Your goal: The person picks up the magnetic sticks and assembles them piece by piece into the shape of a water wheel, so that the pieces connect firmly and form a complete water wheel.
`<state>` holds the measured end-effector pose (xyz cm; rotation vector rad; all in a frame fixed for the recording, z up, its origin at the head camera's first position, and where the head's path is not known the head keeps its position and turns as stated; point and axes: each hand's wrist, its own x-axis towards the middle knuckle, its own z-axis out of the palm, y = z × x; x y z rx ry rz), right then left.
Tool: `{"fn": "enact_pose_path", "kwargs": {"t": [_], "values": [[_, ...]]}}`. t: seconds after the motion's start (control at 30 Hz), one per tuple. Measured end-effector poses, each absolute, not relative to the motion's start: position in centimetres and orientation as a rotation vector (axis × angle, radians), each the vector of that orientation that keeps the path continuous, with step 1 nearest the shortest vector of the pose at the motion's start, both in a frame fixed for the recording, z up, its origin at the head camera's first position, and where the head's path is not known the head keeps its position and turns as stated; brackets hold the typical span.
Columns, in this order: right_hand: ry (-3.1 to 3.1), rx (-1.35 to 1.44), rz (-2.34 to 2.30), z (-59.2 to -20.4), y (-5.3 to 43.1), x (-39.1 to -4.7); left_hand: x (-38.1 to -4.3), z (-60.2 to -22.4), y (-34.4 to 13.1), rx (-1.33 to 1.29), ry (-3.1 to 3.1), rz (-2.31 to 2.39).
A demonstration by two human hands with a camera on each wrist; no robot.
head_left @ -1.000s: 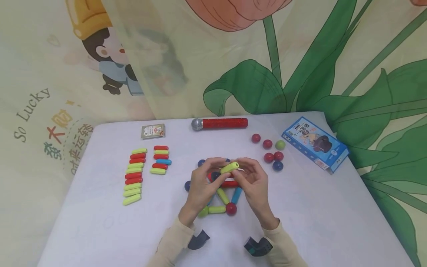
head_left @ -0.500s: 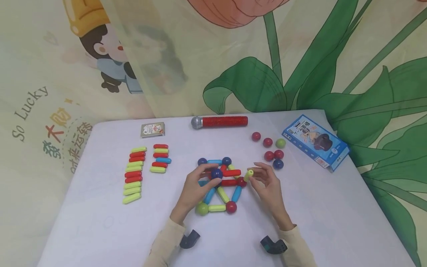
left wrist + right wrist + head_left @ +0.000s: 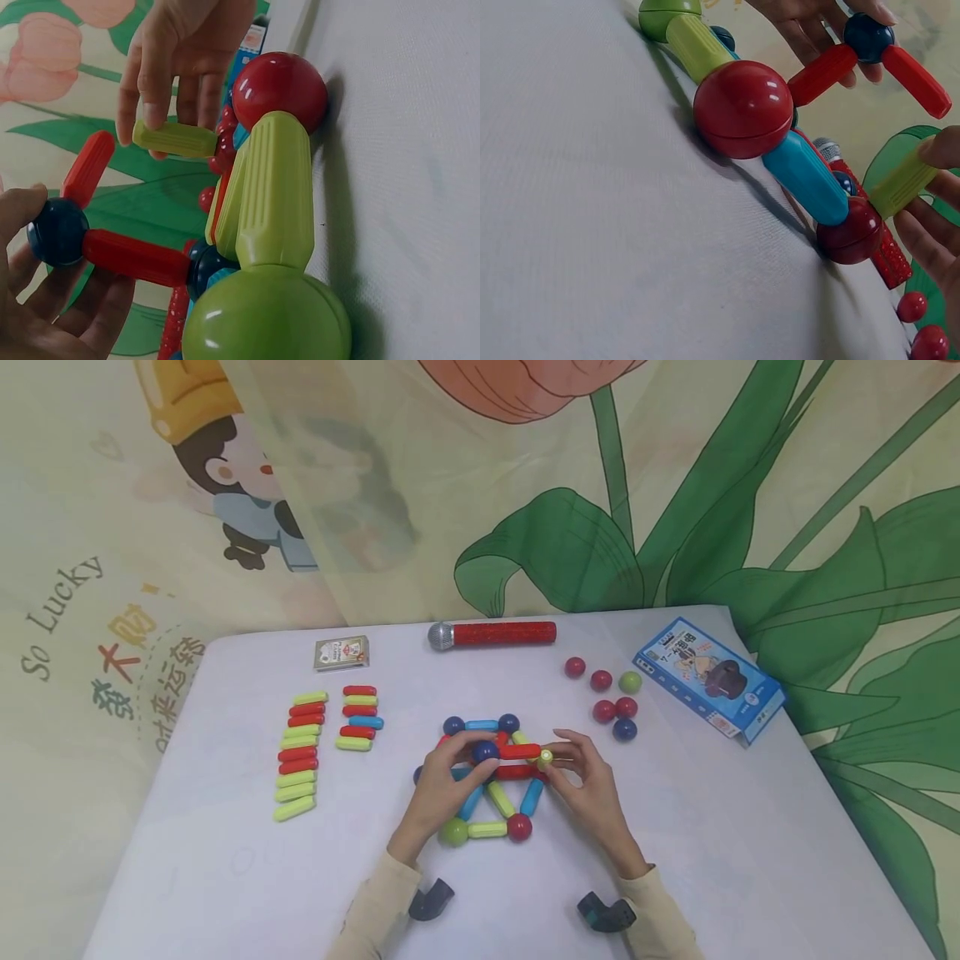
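Note:
My left hand pinches a dark blue ball raised above a frame of magnetic rods and balls. Two red rods join that ball: one red rod slopes down to another blue ball, the other red rod reaches out toward the right with a free end. Between thumb and fingers, my right hand pinches a yellow-green rod. Its lower end meets a red ball at the frame's right corner; its upper end is close to the free red rod's tip in the head view.
Left of the frame lie two columns of loose rods. Loose balls sit at right, beside a blue box. A red toy microphone and a card pack lie along the table's back.
Both hands were together over the frame; the right hand has moved right and down with the yellow-green rod to the red ball, then slightly left. The left hand keeps the blue ball.

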<state>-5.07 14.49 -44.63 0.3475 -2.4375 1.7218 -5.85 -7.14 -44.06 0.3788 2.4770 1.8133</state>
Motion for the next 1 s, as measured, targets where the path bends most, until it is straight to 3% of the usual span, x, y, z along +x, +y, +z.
{"fn": "enact_pose_path", "kwargs": {"t": [0.43, 0.77, 1.0], "values": [[-2.380, 0.207, 1.793, -44.9, 15.0, -5.0, -6.0, -45.0, -7.4, 0.415, 2.477, 1.841], [-2.418, -0.503, 1.375, -49.3, 21.9, -8.5, -5.0, -41.4, -6.9, 0.378, 2.453, 1.826], [-2.499, -0.583, 1.435, -50.3, 22.7, -9.6, -5.1, -41.5, -6.8, 0.397, 2.457, 1.827]]}}
